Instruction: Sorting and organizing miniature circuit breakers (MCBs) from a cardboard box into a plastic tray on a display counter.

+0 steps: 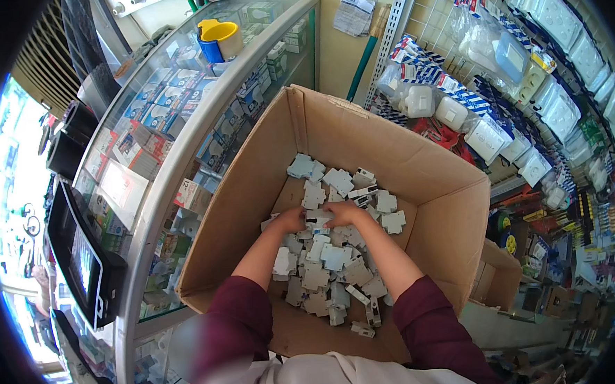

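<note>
Both my arms reach down into a large open cardboard box (356, 121), whose bottom is strewn with a heap of white miniature circuit breakers (317, 275). Between my hands, near the upper middle of the heap, is one circuit breaker (318, 220) with a small black part. My left hand (291, 220) grips its left end, and my right hand (340, 213) holds its right end. Other breakers lie flat or tilted on all sides of my hands, some showing black switch parts. My fingertips are partly hidden.
A glass display counter (180, 151) with boxed light bulbs stands along the box's left side, a yellow and blue tape dispenser (220, 40) on top. At right, packaged sockets and switches (487, 138) hang on a wire rack. A smaller cardboard box (492, 276) sits beyond the right wall.
</note>
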Demonstrator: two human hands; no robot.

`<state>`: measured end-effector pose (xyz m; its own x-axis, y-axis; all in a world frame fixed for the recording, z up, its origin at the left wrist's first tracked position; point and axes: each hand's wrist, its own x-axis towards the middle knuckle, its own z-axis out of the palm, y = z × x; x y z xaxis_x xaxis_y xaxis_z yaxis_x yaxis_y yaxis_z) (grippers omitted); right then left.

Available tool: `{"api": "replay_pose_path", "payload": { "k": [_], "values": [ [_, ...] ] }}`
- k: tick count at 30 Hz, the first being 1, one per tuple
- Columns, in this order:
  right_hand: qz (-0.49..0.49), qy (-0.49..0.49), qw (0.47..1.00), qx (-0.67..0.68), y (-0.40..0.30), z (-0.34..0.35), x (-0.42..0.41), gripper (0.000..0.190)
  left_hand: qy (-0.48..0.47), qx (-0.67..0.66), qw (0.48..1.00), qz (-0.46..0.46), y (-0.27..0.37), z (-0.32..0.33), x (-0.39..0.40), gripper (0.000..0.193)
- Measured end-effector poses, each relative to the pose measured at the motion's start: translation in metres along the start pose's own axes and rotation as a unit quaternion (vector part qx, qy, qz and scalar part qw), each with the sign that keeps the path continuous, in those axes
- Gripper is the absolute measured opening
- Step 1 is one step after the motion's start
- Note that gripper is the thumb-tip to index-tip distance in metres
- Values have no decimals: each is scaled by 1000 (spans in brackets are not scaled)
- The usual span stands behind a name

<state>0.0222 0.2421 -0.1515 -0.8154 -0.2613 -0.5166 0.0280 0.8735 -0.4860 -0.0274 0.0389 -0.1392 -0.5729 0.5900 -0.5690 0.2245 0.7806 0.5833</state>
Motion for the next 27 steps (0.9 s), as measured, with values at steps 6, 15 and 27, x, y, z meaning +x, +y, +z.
{"api": "replay_pose_path", "payload": {
  "k": [6, 15, 27],
  "values": [
    [35, -25, 999, 29, -9, -5, 6, 71, -4, -81, 997, -13, -14, 5, 14, 65],
    [-217, 227, 930, 190, -27, -14, -27, 65, 64, -331, 941, 36, -16, -5, -1, 41],
    [-104, 485, 856, 144, 14, -22, -41, 14, 114, -199, 971, 73, -22, -2, 6, 35]
  ]
}}
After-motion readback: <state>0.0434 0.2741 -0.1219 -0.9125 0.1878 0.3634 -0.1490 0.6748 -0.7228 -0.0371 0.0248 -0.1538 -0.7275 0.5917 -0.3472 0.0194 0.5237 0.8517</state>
